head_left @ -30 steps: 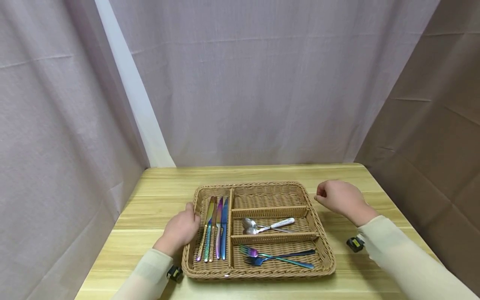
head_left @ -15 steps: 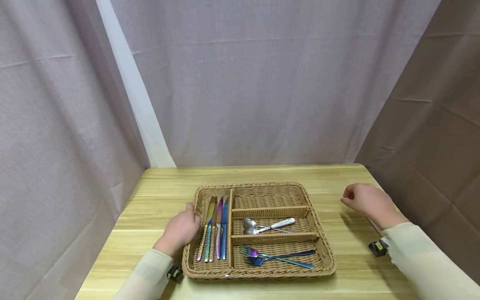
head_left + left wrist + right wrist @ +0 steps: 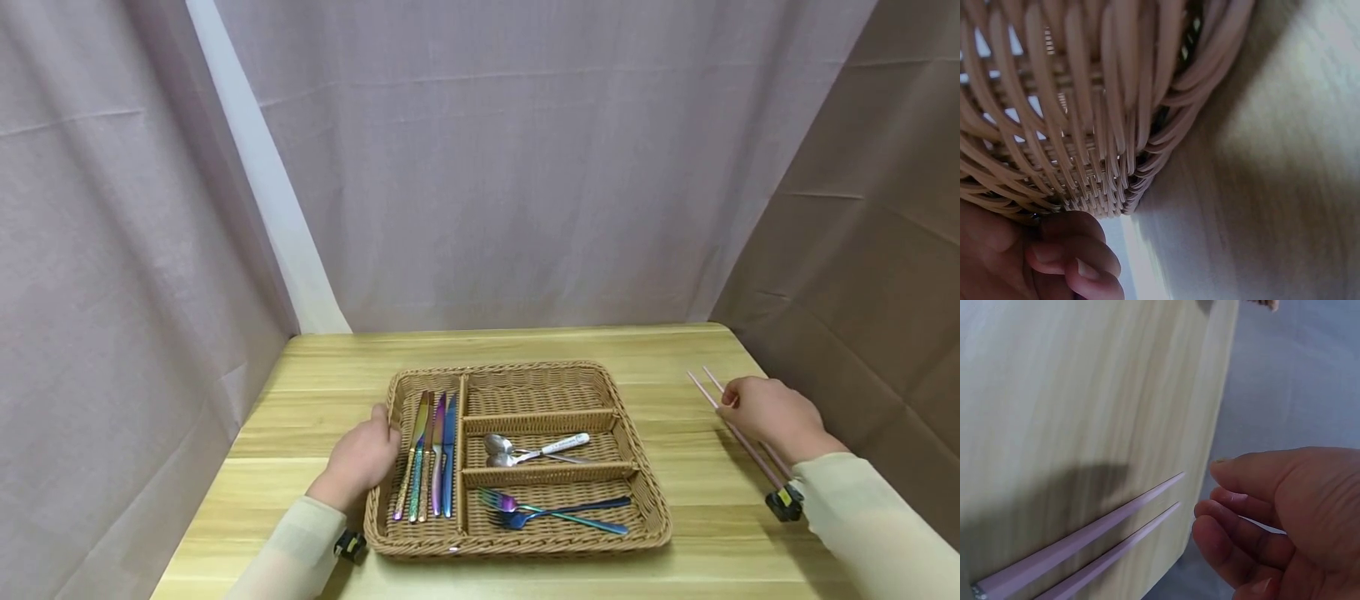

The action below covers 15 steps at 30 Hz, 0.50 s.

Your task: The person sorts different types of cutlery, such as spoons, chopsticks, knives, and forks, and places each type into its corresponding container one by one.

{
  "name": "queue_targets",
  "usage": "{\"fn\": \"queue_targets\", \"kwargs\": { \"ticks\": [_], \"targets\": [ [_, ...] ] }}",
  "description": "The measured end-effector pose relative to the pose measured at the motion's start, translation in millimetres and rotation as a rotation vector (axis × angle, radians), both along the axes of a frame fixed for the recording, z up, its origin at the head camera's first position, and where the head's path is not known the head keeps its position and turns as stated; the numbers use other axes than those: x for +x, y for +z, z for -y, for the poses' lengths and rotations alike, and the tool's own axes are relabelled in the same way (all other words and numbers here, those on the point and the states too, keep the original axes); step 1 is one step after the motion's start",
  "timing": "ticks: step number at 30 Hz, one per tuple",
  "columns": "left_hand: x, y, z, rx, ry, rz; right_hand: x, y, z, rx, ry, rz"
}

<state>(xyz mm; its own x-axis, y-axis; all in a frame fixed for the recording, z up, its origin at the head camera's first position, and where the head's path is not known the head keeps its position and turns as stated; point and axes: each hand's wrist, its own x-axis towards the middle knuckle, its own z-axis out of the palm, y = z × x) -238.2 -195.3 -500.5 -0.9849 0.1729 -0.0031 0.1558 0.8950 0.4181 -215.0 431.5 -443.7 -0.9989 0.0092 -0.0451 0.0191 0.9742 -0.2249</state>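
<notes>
My left hand (image 3: 363, 457) grips the left rim of a wicker cutlery basket (image 3: 462, 546). In the left wrist view the curled fingers (image 3: 1088, 259) sit at the rim of the woven wall. Over the table at the right, my right hand (image 3: 776, 415) hovers above a pair of pink chopsticks (image 3: 1066, 553). Its thumb and loosely bent fingers are apart with nothing between them in the right wrist view. The basket's left section holds several knives (image 3: 437, 467). Spoons (image 3: 504, 452) lie in the middle right section, and two crossed forks (image 3: 517, 518) in the front one.
The basket stands on a light wooden table (image 3: 322, 367) and its wicker dividers (image 3: 540, 420) part the sections. Grey curtains (image 3: 487, 167) hang behind and to the left. A brown curtain (image 3: 870, 275) is close along the right side.
My right hand has moved right, away from the basket's right rim, to over the chopsticks, which have come into view beneath it. My left hand and the basket have stayed in place.
</notes>
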Motion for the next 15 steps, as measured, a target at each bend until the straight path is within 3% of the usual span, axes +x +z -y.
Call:
{"fn": "queue_targets", "kwargs": {
  "ticks": [15],
  "targets": [
    [-1.1,-0.5,0,-0.001,-0.002,-0.013,-0.6,-22.0,-21,-0.027,-0.055,0.124]
  ]
}}
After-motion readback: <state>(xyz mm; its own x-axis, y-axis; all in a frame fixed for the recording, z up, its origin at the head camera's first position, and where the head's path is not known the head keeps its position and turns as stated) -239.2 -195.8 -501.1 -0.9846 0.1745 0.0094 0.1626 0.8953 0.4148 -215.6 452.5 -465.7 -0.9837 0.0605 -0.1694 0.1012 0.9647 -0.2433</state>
